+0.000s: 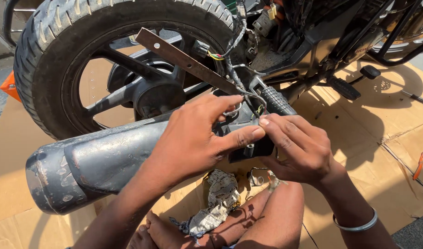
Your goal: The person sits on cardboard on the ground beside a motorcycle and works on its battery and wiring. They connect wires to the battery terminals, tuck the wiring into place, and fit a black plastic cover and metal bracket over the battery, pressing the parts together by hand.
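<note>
Hands meet at the middle of the view, both on a small black part (248, 143) that sits just behind the motorcycle's rear wheel (124, 64). Your left hand (193, 138) comes in from the lower left, fingers curled over the top of the part and thumb pressed flat along its front edge. Your right hand (299, 150) comes from the lower right, fingertips pinching the same part from the other side, with a silver bangle (359, 223) on that wrist. So both hands are closed on the black part, which is held up against the bike, just below a ribbed black footpeg (276, 100). A bundle of wires (230, 53) runs down from the frame toward your fingers; whether it plugs into the part is hard to tell, since your hands cover the joint. A rusty flat metal bar (188, 60) slants across the wheel's spokes above your left hand. The dusty grey exhaust pipe (96, 166) stretches out to the left, under your left forearm. Below your hands, a crumpled patterned rag (218, 200) lies on the flattened cardboard (368, 138) spread under the bike, beside your bare foot (160, 233). An orange-handled tool (420, 165) lies far to the right.
</note>
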